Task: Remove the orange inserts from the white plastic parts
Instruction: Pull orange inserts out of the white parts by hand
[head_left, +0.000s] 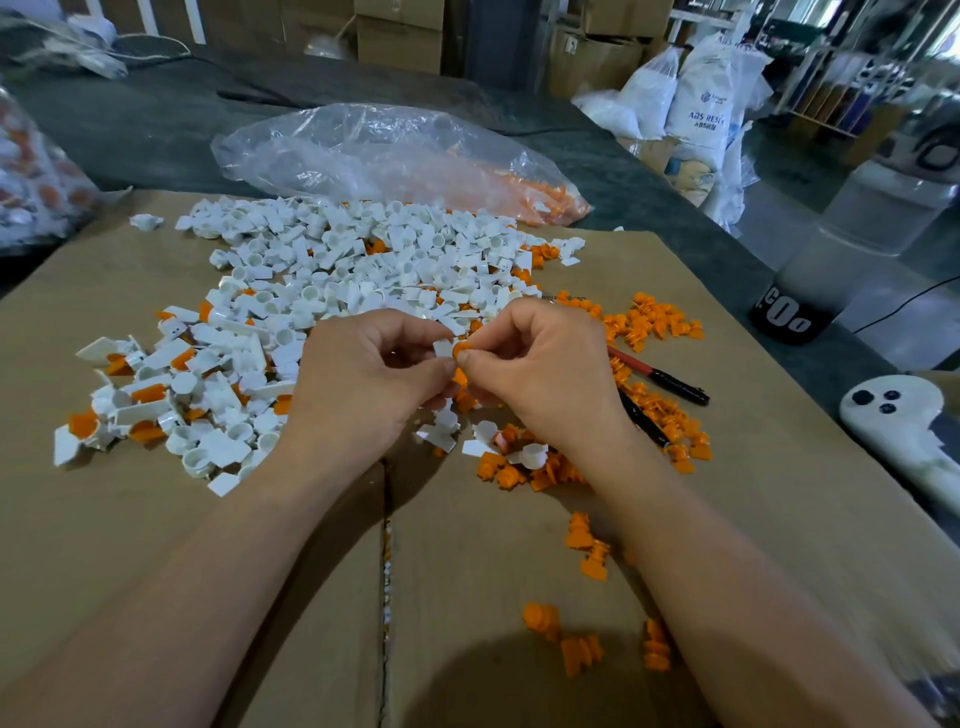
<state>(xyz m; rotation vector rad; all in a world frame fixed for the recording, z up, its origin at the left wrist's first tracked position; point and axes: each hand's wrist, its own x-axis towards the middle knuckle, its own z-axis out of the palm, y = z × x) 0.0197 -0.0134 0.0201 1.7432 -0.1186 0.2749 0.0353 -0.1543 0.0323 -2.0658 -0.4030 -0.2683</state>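
Observation:
My left hand (363, 379) pinches a small white plastic part (443, 347) above the cardboard, at the centre of the view. My right hand (540, 374) pinches the orange insert (460, 347) that sits at the right end of that part. A large pile of white parts (332, 280), some with orange inserts in them, spreads across the cardboard behind and left of my hands. Loose orange inserts (660, 322) lie scattered to the right and in front, under my right forearm.
A flat cardboard sheet (156, 545) covers the grey table. A clear plastic bag (384, 150) with orange pieces lies behind the pile. Two pens (670, 382) lie right of my right hand. A dark-based bottle (810, 291) and a white controller (904, 421) stand at the right edge.

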